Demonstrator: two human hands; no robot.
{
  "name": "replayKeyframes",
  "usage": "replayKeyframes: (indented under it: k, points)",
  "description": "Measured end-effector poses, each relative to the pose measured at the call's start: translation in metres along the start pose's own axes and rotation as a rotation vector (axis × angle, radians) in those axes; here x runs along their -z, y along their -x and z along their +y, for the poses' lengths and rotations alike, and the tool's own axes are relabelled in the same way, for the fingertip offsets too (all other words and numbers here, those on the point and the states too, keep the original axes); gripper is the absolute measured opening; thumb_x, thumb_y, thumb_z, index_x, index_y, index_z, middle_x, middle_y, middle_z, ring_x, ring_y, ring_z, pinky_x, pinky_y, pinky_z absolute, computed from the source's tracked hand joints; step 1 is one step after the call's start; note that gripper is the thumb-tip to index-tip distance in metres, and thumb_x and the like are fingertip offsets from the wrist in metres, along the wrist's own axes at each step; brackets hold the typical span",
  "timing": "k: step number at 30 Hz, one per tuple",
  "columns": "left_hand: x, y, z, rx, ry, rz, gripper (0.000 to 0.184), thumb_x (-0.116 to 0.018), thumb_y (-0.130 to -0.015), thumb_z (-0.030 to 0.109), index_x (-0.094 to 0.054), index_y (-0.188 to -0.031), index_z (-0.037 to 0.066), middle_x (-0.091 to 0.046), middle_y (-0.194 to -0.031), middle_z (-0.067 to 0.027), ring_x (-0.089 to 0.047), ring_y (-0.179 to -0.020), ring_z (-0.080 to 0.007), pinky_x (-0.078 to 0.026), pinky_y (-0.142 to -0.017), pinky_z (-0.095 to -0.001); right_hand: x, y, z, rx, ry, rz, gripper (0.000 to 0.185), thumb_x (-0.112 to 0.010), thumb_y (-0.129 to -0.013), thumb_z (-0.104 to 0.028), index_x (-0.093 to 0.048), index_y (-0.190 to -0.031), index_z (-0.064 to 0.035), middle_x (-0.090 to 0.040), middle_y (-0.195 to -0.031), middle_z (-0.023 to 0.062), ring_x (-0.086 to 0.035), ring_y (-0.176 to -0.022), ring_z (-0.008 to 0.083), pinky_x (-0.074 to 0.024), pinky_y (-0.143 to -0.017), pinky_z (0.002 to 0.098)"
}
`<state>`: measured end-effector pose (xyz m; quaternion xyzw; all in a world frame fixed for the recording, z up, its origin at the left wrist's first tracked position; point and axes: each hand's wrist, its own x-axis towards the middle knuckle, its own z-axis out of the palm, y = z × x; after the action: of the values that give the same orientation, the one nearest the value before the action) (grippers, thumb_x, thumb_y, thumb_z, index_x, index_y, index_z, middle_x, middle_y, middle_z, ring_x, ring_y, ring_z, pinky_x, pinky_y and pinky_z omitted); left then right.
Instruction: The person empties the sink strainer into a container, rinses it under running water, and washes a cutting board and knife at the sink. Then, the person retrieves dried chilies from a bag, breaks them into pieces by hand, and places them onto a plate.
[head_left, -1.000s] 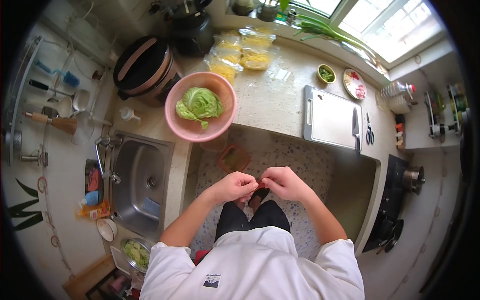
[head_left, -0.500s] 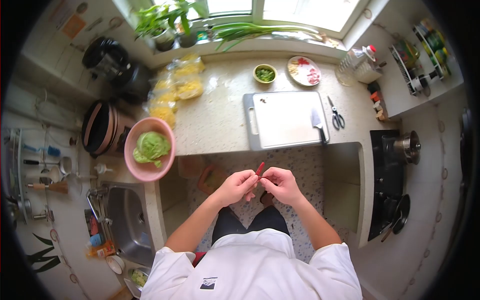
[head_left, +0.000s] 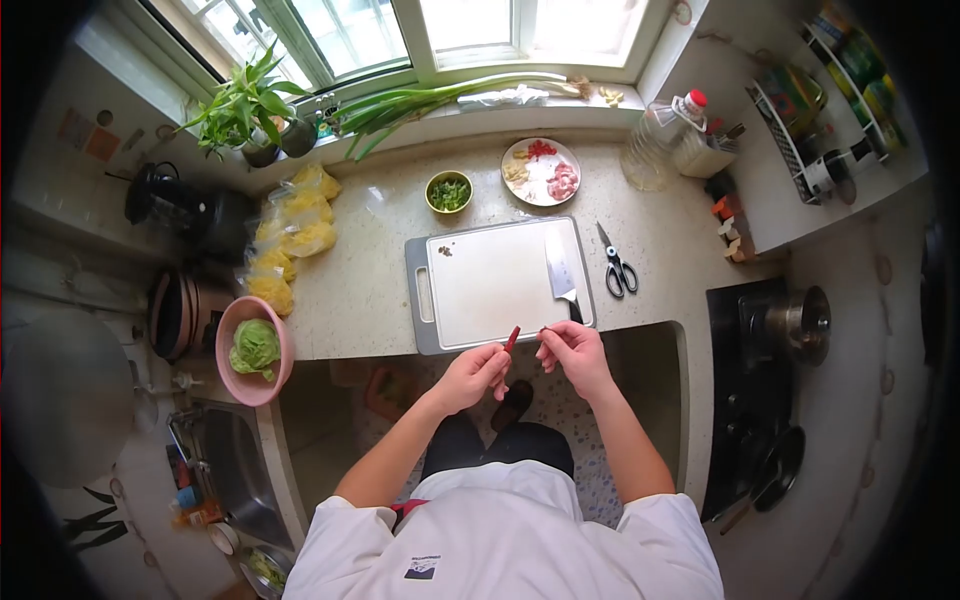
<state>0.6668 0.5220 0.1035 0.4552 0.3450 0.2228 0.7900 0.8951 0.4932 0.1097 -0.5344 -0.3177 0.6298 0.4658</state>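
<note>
Over the near edge of the cutting board, my left hand (head_left: pixel 474 374) pinches a slim red chili pepper (head_left: pixel 513 339), which points up and away from me. A short gap to the right, the thumb and fingers of my right hand (head_left: pixel 574 358) are pressed together on a small dark piece (head_left: pixel 544 330), too small to name surely. The white cutting board (head_left: pixel 490 285) with a grey border lies just beyond both hands. A kitchen knife (head_left: pixel 560 268) rests on its right side, and black-handled scissors (head_left: pixel 617 270) lie to the right of the board.
Behind the board stand a bowl of chopped greens (head_left: pixel 449 192) and a plate (head_left: pixel 541 188) with chopped ingredients. A pink basin (head_left: pixel 283 345) holds lettuce at left, near bagged yellow food (head_left: pixel 305 238) and the sink (head_left: pixel 236 460). The stove (head_left: pixel 745 400) is at right.
My hands have drawn apart; the chili stays in the left and a small dark piece shows in the right. The view has shifted, with the board now nearer the hands.
</note>
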Motion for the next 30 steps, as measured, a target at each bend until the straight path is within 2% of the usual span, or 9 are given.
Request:
replayKeyframes:
  k: [3,6,7,11,16,20,23,26,30]
  points:
    - [0.012,-0.022,-0.012,0.049,-0.085,0.080,0.031,-0.046,-0.110,0.030,-0.054,-0.092,0.005,-0.052,-0.074,0.0012,-0.058,-0.060,-0.0099,-0.053,-0.068,-0.0287,0.011,-0.030,0.023,0.220,0.611,0.040,0.016,-0.066,-0.096,-0.014,-0.074,-0.092,-0.0005,-0.071,-0.076,0.0084,-0.067,-0.064,0.0153,-0.0528,-0.057,0.0304]
    - [0.030,-0.041,-0.022,0.091,-0.207,0.192,0.032,-0.046,-0.110,0.029,-0.054,-0.090,0.005,-0.053,-0.073,0.0005,-0.059,-0.059,-0.0105,-0.052,-0.065,-0.0278,0.010,-0.071,0.061,0.341,0.951,0.104,0.017,-0.069,-0.092,-0.016,-0.075,-0.090,-0.0005,-0.072,-0.078,0.0137,-0.069,-0.069,0.0271,-0.0540,-0.065,0.0379]
    - [0.036,-0.045,-0.021,0.115,-0.282,0.221,0.032,-0.046,-0.109,0.029,-0.054,-0.090,0.005,-0.053,-0.073,0.0003,-0.060,-0.059,-0.0106,-0.051,-0.063,-0.0276,0.009,-0.083,0.075,0.346,0.929,0.101,0.017,-0.069,-0.091,-0.016,-0.075,-0.095,-0.0016,-0.071,-0.085,0.0185,-0.068,-0.079,0.0360,-0.0540,-0.073,0.0428]
    - [0.062,-0.060,-0.021,0.154,-0.394,0.281,0.032,-0.045,-0.109,0.027,-0.055,-0.089,0.004,-0.053,-0.071,0.0000,-0.061,-0.058,-0.0110,-0.050,-0.059,-0.0272,0.002,-0.129,0.111,0.353,1.034,0.047,0.015,-0.065,-0.094,-0.014,-0.075,-0.097,-0.0036,-0.068,-0.090,0.0174,-0.067,-0.087,0.0365,-0.0535,-0.079,0.0439]
    - [0.105,-0.083,-0.042,0.150,-0.313,0.304,0.033,-0.048,-0.107,0.029,-0.058,-0.091,0.002,-0.059,-0.074,-0.0053,-0.065,-0.057,-0.0148,-0.049,-0.058,-0.0293,-0.004,-0.169,0.130,0.397,1.062,0.015,0.010,-0.068,-0.090,-0.009,-0.074,-0.095,-0.0034,-0.067,-0.087,0.0141,-0.067,-0.083,0.0335,-0.0545,-0.077,0.0414]
    - [0.133,-0.098,-0.043,0.162,-0.301,0.309,0.035,-0.048,-0.107,0.031,-0.059,-0.091,0.003,-0.059,-0.074,-0.0052,-0.065,-0.058,-0.0144,-0.049,-0.058,-0.0295,-0.018,-0.196,0.125,0.258,0.843,0.021,0.013,-0.070,-0.086,-0.009,-0.071,-0.098,-0.0036,-0.064,-0.087,0.0151,-0.066,-0.086,0.0325,-0.0530,-0.076,0.0431]
    - [0.148,-0.108,-0.041,0.154,-0.308,0.303,0.035,-0.048,-0.107,0.032,-0.059,-0.091,0.002,-0.059,-0.073,-0.0049,-0.065,-0.058,-0.0139,-0.049,-0.059,-0.0302,-0.026,-0.218,0.119,0.196,0.810,0.080,0.016,-0.074,-0.085,-0.009,-0.073,-0.100,-0.0038,-0.065,-0.087,0.0125,-0.067,-0.082,0.0280,-0.0549,-0.075,0.0378]
    - [0.157,-0.117,-0.030,0.160,-0.341,0.291,0.036,-0.049,-0.107,0.033,-0.060,-0.092,0.003,-0.061,-0.072,-0.0061,-0.065,-0.059,-0.0148,-0.050,-0.060,-0.0318,-0.027,-0.228,0.113,0.316,1.027,0.047,0.022,-0.074,-0.085,-0.009,-0.073,-0.106,-0.0050,-0.065,-0.095,0.0118,-0.067,-0.084,0.0267,-0.0546,-0.074,0.0376]
    - [0.166,-0.127,-0.005,0.198,-0.482,0.245,0.035,-0.048,-0.106,0.034,-0.061,-0.094,0.004,-0.064,-0.075,-0.0092,-0.066,-0.060,-0.0190,-0.051,-0.061,-0.0344,-0.031,-0.225,0.076,0.227,1.038,-0.007,0.028,-0.073,-0.085,-0.009,-0.072,-0.113,-0.0069,-0.062,-0.106,0.0110,-0.065,-0.088,0.0282,-0.0540,-0.075,0.0392]
